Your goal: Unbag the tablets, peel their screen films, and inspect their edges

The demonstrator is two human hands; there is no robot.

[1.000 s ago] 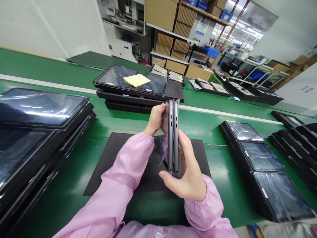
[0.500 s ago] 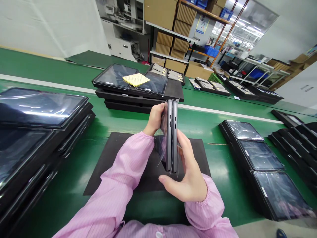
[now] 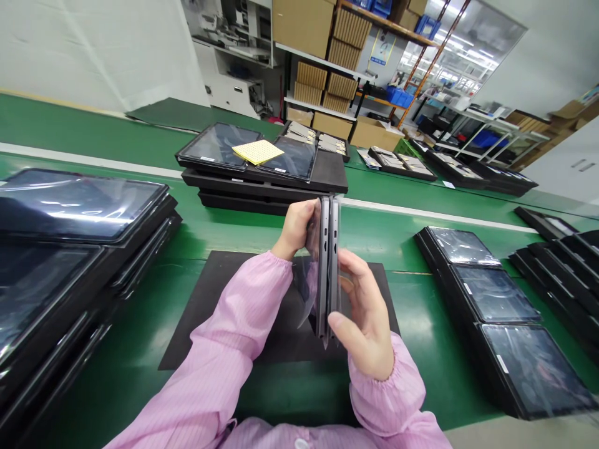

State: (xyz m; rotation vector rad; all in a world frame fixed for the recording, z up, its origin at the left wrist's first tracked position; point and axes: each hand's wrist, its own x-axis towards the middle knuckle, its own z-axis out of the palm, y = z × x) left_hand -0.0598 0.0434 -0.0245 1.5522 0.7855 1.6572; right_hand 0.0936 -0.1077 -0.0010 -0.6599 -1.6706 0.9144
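Note:
Two thin grey tablets (image 3: pixel 324 268) stand on edge side by side in front of me, above the dark mat (image 3: pixel 224 312). Clear film hangs loosely around them, and small port openings show along their upturned edges. My left hand (image 3: pixel 298 227) is closed on the far left side of the pair, its thumb near the top. At the right, my right hand (image 3: pixel 367 312) has its fingers bent against the outer face. Its thumb lies at the near end of the right tablet's edge. Part of the right fingers is behind film.
Film-covered tablets (image 3: pixel 84 199) lie on stacked black trays at the left. Another tray stack (image 3: pixel 327 171) ahead carries tablets and a yellow dotted sheet (image 3: pixel 258 151). At the right, a black tray (image 3: pixel 463 330) holds three tablets. More black trays (image 3: pixel 561 274) stand beyond it.
The two tablets have come slightly lower and nearer to me. My right thumb has moved in from a wide spread to the tablet's edge, and the right fingers have bent more.

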